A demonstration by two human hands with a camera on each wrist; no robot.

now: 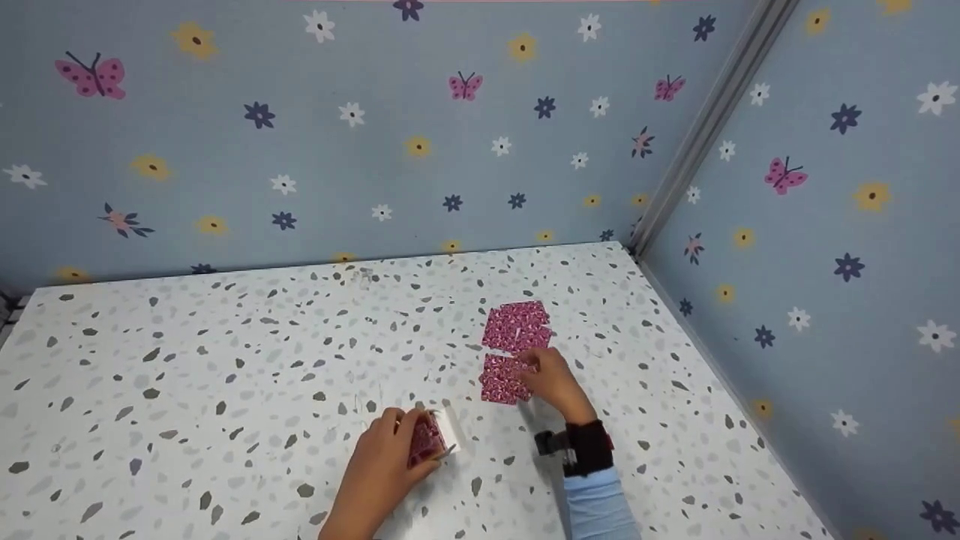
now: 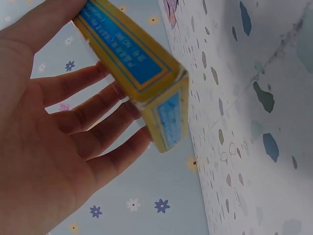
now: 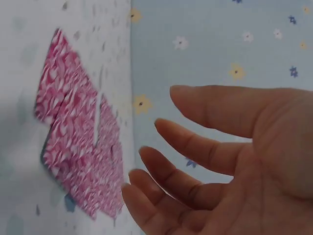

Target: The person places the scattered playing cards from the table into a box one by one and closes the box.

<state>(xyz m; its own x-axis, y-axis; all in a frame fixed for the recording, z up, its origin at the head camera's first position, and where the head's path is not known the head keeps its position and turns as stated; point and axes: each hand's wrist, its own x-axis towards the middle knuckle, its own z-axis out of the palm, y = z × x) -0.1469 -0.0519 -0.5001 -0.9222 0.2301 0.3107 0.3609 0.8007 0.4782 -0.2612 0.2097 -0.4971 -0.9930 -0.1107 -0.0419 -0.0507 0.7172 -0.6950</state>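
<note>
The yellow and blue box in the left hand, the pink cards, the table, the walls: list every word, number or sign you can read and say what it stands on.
Yellow and blue box in the left hand: white print on the blue panels, too blurred to read.
Pink cards near the right hand: pattern only, no text.
Table: speckles only, no text.
Walls: flowers and butterflies, no text.
</note>
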